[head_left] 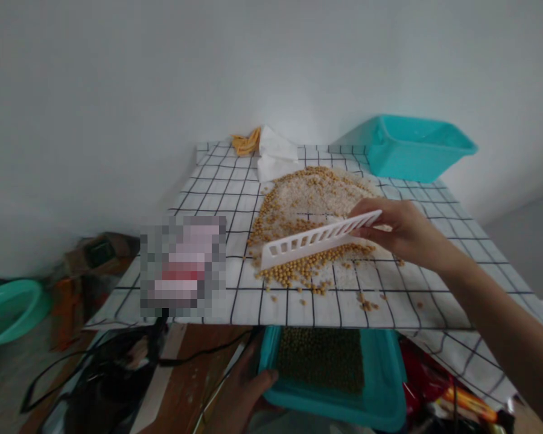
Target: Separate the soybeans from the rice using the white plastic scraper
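My right hand [400, 226] pinches the end of a white slotted plastic strip [312, 242], which is held on edge across a spread pile on the table. Yellow soybeans [298, 272] gather along its near side. Behind the strip, pale grains like rice [321, 193] are mixed with more beans. Just below the table's front edge, my left hand [247, 389] grips the left side of a teal plastic bin [382, 386], thumb over the rim. Inside that bin lies a layer of small round beans [321, 361], dark in the shade.
A checked cloth [212, 187] covers the table. Another teal bin [420, 160] stands at the back right. White paper [276, 157] and a yellow cloth-like piece [247, 143] lie at the back. A blurred-out object [183, 262] sits front left. A green basin [13, 313] is at far left.
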The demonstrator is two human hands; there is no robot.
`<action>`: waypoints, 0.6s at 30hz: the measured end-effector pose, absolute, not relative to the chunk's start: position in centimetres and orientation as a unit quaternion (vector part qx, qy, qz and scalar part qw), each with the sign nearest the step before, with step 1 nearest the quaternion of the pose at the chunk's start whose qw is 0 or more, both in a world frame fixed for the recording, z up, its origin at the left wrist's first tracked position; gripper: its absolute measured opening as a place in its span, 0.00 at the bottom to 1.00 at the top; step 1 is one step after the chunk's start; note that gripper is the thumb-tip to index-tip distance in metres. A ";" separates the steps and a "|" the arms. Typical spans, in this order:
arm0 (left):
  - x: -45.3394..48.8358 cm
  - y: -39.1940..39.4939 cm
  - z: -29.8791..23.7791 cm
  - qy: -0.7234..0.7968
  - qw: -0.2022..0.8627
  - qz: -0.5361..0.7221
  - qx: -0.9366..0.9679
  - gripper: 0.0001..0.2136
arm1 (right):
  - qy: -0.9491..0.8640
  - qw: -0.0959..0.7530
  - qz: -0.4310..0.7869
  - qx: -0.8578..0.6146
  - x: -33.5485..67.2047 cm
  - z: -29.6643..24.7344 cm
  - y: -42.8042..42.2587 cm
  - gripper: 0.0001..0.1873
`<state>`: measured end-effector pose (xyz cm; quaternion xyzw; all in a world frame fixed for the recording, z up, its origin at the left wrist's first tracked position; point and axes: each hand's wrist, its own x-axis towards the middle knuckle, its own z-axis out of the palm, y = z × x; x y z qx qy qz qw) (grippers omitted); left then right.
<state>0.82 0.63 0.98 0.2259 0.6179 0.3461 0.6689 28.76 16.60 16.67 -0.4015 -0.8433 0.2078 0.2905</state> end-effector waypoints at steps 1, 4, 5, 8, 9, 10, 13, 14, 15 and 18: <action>0.8 0.5 0.9 0.617 0.668 0.350 0.226 0.37 | -0.846 0.294 0.204 -0.396 28.8 16.7 16.6 0.02; 0.7 0.2 0.6 0.614 0.659 0.366 0.232 0.36 | -0.847 0.305 0.181 -0.396 29.3 16.8 16.3 0.03; 0.7 0.1 0.6 0.615 0.657 0.370 0.231 0.36 | -0.844 0.309 0.174 -0.403 29.5 16.9 16.1 0.04; 0.7 0.1 0.9 0.622 0.657 0.369 0.215 0.36 | -0.828 0.316 0.172 -0.430 30.1 17.2 15.2 0.04; 0.6 0.1 1.0 0.621 0.661 0.365 0.210 0.36 | -0.821 0.324 0.172 -0.437 30.3 17.3 14.8 0.05; 0.5 0.2 1.1 0.617 0.667 0.360 0.212 0.35 | -0.817 0.331 0.171 -0.440 30.5 17.4 14.3 0.05; -0.3 0.4 1.2 0.618 0.658 0.355 0.242 0.28 | -0.815 0.335 0.152 -0.449 30.9 17.2 12.7 0.06; -0.7 0.3 1.1 0.625 0.641 0.365 0.254 0.25 | -0.816 0.324 0.148 -0.455 31.0 17.1 12.2 0.05; -1.2 0.3 1.0 0.637 0.622 0.374 0.261 0.23 | -0.818 0.312 0.147 -0.461 31.0 16.9 11.7 0.05; -2.4 0.0 0.6 0.670 0.600 0.371 0.231 0.27 | -0.812 0.294 0.160 -0.478 31.0 16.2 10.6 0.05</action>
